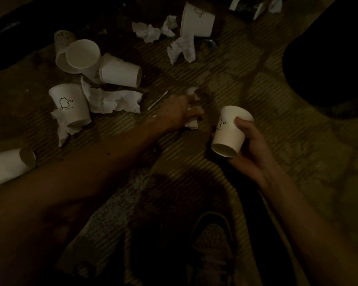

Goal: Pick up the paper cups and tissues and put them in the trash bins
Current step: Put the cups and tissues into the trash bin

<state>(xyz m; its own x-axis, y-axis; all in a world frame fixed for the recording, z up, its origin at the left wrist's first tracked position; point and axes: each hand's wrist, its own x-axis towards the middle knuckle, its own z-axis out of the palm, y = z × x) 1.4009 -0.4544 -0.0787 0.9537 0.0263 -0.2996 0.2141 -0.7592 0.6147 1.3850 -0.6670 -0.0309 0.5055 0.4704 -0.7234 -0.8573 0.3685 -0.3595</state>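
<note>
Edge cup: a paper cup point(8, 166) was seen lying on its side at the far left edge, its base turned toward the centre.
Printed cup: a cup with a black line drawing point(70, 104) was found in the left-middle area, resting on a torn tissue point(62, 129).
Cup pile: several white cups point(83, 53) were heaped together in the upper left, touching one another.
Wide tissue: a crumpled sheet point(112, 100) was spread just right of the printed cup, below the pile.
Stick: a thin white stick point(157, 101) was seen just beside the left wrist.
Upper tissues: crumpled wads point(147, 32) were scattered at upper centre, beside a tall cup point(196, 21) at the top edge.
Left hand: the left hand point(180, 112) was stretched to the centre of the frame, its fingers curled round a small tissue point(192, 122) on the ribbed mat point(256, 89). White paper was showing above and below the fingers.
Right hand: the right hand point(250, 149), right of centre, was clamped on a held cup point(228, 133), with the thumb laid across its wall. The cup was tilted, base toward the camera.
Bin: a dark bin point(329, 58) was seen at the upper right edge, well apart from both hands, its details lost in shadow.
Shoe: a shoe point(213, 244) was seen at the bottom centre.
</note>
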